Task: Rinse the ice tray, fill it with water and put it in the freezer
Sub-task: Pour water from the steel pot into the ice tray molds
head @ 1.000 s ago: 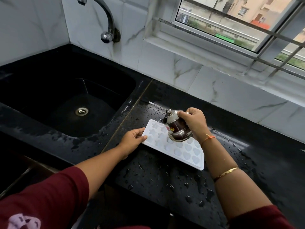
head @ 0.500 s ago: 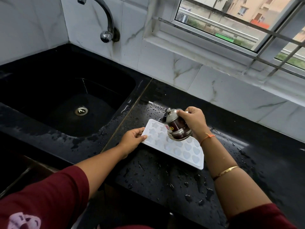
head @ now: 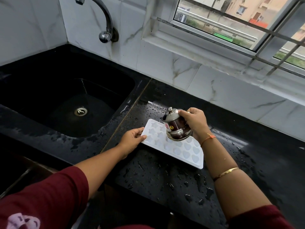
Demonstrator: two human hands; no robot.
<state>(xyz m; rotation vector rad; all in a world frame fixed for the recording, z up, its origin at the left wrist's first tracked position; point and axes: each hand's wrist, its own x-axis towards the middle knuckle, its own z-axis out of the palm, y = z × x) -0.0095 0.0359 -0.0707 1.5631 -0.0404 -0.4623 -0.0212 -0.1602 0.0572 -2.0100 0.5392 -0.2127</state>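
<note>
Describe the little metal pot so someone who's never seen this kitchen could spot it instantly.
Find the black counter right of the sink. A white ice tray lies on it, and the right hand holds the small steel pot tilted above the tray's middle. It alone is shiny, with a knobbed lid and a sticker.

There is one camera, and it sits on the person's head. It looks forward and down at the black table (head: 165, 187) from above. It is close: both arms come in from the bottom edge, and the left hand (head: 132, 138) and right hand (head: 194, 121) meet near the middle. The picture is wide, so the sink (head: 41, 76) fills the left side, and the tap (head: 107, 19) and window (head: 231, 19) sit along the top.
</note>
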